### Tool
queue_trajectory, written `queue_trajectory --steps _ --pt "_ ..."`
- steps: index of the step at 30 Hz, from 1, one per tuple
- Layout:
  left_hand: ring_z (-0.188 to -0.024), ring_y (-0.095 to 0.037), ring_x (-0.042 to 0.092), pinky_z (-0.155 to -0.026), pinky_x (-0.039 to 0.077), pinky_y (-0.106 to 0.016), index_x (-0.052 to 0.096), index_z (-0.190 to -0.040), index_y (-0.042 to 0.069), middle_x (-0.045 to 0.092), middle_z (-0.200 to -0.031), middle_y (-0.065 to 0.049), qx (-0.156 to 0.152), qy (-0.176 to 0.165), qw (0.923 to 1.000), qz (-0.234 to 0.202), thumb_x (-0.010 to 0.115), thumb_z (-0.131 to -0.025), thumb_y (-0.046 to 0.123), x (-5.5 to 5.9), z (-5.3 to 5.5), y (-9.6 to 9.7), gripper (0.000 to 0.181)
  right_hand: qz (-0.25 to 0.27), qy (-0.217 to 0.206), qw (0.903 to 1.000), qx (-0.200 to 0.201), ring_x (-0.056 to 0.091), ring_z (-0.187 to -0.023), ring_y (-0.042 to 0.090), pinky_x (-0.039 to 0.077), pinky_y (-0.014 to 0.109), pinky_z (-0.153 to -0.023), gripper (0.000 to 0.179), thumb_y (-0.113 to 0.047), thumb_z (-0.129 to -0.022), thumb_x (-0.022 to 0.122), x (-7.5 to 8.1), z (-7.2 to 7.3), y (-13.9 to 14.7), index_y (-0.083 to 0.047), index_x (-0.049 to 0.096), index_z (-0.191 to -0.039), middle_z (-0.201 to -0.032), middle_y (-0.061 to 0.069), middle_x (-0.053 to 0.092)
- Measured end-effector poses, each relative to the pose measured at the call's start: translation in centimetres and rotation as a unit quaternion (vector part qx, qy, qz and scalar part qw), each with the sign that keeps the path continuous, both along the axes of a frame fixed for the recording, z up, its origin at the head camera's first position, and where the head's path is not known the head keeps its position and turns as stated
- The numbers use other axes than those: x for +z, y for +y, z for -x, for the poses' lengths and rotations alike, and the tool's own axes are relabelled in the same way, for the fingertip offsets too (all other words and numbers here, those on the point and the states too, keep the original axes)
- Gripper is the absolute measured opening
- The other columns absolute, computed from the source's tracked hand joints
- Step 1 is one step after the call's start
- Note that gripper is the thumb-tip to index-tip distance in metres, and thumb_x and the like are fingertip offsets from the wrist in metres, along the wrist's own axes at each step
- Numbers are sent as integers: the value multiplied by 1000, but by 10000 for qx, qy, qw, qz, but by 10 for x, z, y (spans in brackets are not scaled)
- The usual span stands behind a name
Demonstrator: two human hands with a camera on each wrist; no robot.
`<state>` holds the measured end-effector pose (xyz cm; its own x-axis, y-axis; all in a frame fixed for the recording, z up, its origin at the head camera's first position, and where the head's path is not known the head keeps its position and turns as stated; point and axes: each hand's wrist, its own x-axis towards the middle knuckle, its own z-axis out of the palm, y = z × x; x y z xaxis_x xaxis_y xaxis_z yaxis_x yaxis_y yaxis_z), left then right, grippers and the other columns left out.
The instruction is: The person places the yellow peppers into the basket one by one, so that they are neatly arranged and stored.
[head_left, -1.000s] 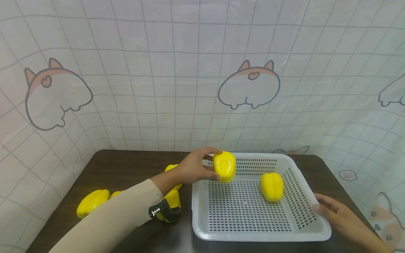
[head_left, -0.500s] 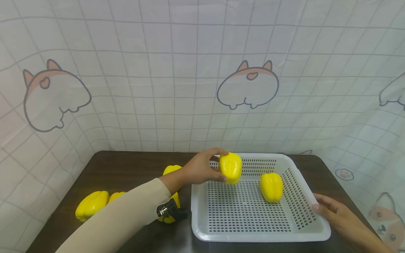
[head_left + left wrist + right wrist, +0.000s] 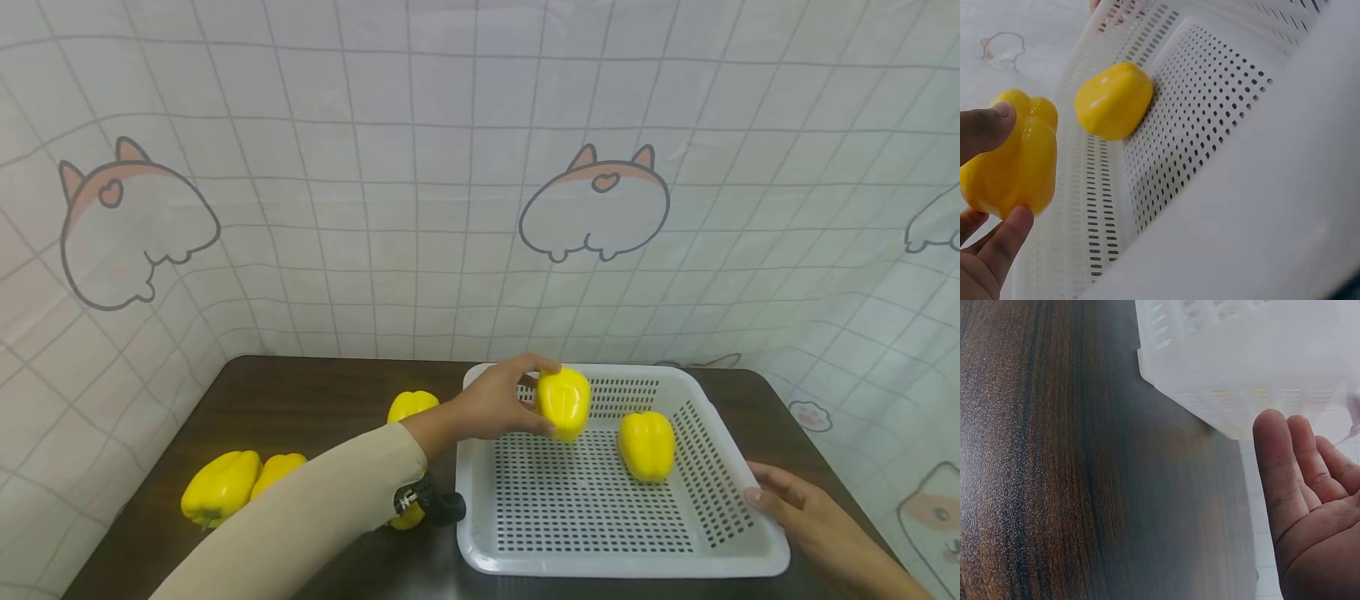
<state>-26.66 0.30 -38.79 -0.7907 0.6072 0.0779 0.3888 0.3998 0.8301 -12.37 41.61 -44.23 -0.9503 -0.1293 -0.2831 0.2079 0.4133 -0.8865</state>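
Note:
In the head view my left hand [image 3: 497, 404] grips a yellow bell pepper [image 3: 563, 404] above the left part of a white perforated basket [image 3: 622, 564]. The left wrist view shows this bell pepper [image 3: 1019, 156] between the thumb and the fingertips. Another yellow bell pepper [image 3: 647, 446] lies in the right part of the basket. At the basket's right side, my right hand [image 3: 813, 512] touches the rim with its thumb. Its fingers [image 3: 1275, 456] look straight beside the outer wall in the right wrist view, where the thumb is not clearly seen.
Two yellow bell peppers [image 3: 222, 486] [image 3: 279, 469] lie at the left of the dark wooden table [image 3: 300, 392]. More yellow bell pepper [image 3: 412, 403] shows behind and below the left forearm, partly hidden. A white grid-patterned curtain [image 3: 420, 208] stands behind the table.
My left hand has moved to the right and slightly down, with the bell pepper in its grip, further over the basket. The right hand and the basket have hardly moved.

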Motion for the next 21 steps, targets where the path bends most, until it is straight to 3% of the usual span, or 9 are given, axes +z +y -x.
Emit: queue_trajectory --steps 7,11,21 --pt "-104 -12 65 -83 56 -23 53 -147 25 57 -140 2 148 212 9990 368 95 -74 19 -1 -3 9 84 -176 -250 9992 -260 69 -104 35 60 51 -83 74 -34 -109 49 2 2 -2 12 14 -156 -137 32 54" --pt "-101 -12 66 -82 56 -24 52 -147 25 57 -139 0 173 199 9986 461 95 -74 20 4 -3 13 85 -109 -149 9996 -194 69 -104 36 60 50 -82 73 -32 -110 48 1 2 -1 14 14 -155 -137 33 53" --pt "-121 -16 58 -86 55 -23 53 -147 23 55 -142 5 108 305 9983 486 95 -73 18 7 -3 29 84 -254 -242 9992 -203 69 -104 34 60 50 -83 74 -34 -109 48 3 3 1 13 15 -155 -140 34 51"
